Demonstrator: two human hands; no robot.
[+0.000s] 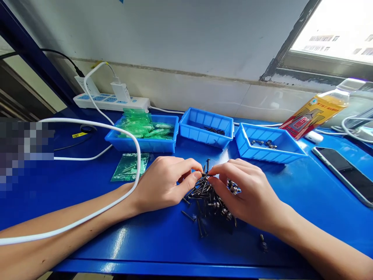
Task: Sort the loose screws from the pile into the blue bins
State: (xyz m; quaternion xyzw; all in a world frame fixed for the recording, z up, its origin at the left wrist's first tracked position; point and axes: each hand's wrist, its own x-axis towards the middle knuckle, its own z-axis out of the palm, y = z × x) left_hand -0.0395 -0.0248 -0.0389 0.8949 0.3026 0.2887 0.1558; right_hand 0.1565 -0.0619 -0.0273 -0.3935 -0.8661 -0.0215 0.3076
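A pile of dark screws [201, 190] lies on the blue table, some with washers or nuts on them. Above its far side, my left hand [166, 181] pinches one end of a dark screw [206, 174]. The fingertips of my right hand [247, 190] are closed at the other end of that screw. A few loose screws lie nearer the table's front edge, one of them [263, 243] apart below my right wrist. Beside my left hand is a flat green packet [128, 167] with long pieces inside.
Behind the hands stand three blue trays: one [142, 146] with green packets, one [204, 137] with dark screws, one [271, 153] with small fasteners. A white cable [137, 155] crosses over my left forearm. A power strip [136, 104], a tilted bottle [314, 111] and a phone [344, 171] lie around.
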